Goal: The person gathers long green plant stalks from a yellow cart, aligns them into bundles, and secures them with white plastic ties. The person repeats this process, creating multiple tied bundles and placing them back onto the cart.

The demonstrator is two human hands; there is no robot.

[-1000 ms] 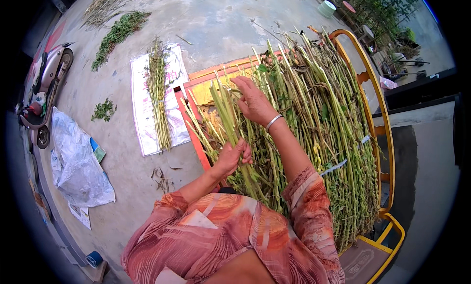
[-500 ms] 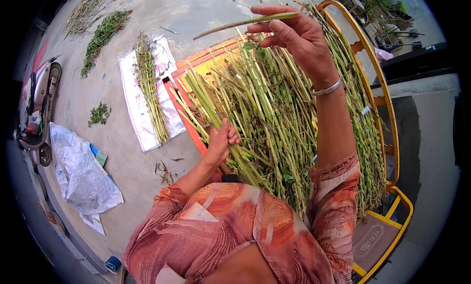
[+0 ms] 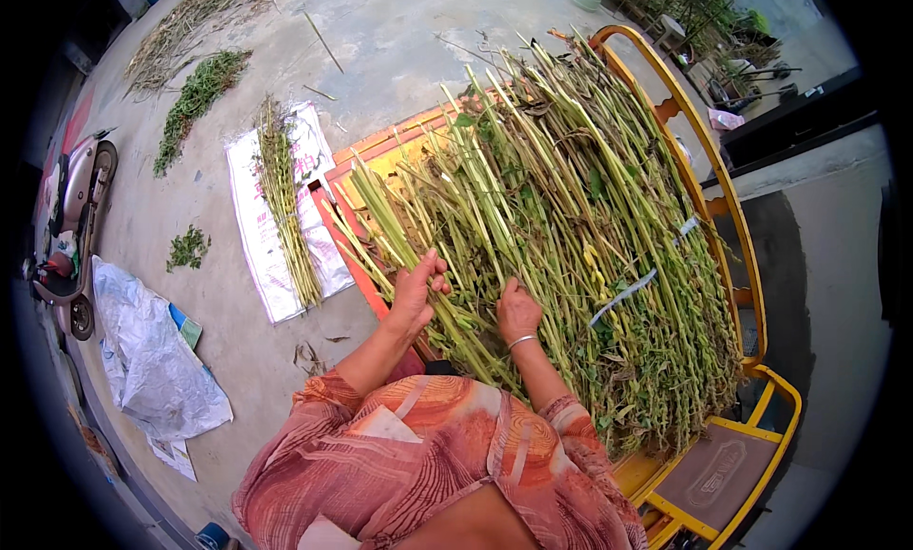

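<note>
Bending over a heaped load of long green plant stalks (image 3: pixel 561 227), I work at its near edge with both bare hands; my left hand (image 3: pixel 416 293) rests on the cut stalk ends, fingers (image 3: pixel 436 265) curled loosely around a few stems, thumb beside them, the grasp partly open; my right hand (image 3: pixel 518 312), a thin silver bangle (image 3: pixel 521 341) on its wrist, presses palm-down into the stalks just beside the left, its fingertips buried among the stems, so I cannot tell how far they close or whether they grip anything; the stalks lie lengthwise across an orange cart bed (image 3: pixel 380 170), bounded on the far side by a curved yellow tube frame (image 3: pixel 709 170); a pale strip (image 3: pixel 628 293) crosses the pile near its middle; a brown seat pad (image 3: pixel 718 474) with an oval emblem sits at the cart's lower corner.

On the concrete ground (image 3: pixel 399 46) to my left, a white rectangular printed sack (image 3: pixel 252 217) lies flat, touching the cart's edge, with a narrow bundle of stalks (image 3: pixel 285 208) laid along it; nearer the rim, a crumpled silvery plastic sheet (image 3: pixel 147 350) with a blue-green patch at its edge lies well apart from the cart; a parked scooter (image 3: pixel 71 227) stands beside it; loose green cuttings (image 3: pixel 195 98) are scattered beyond the sack; my patterned orange sleeves (image 3: pixel 418 455) fill the lower frame.
</note>
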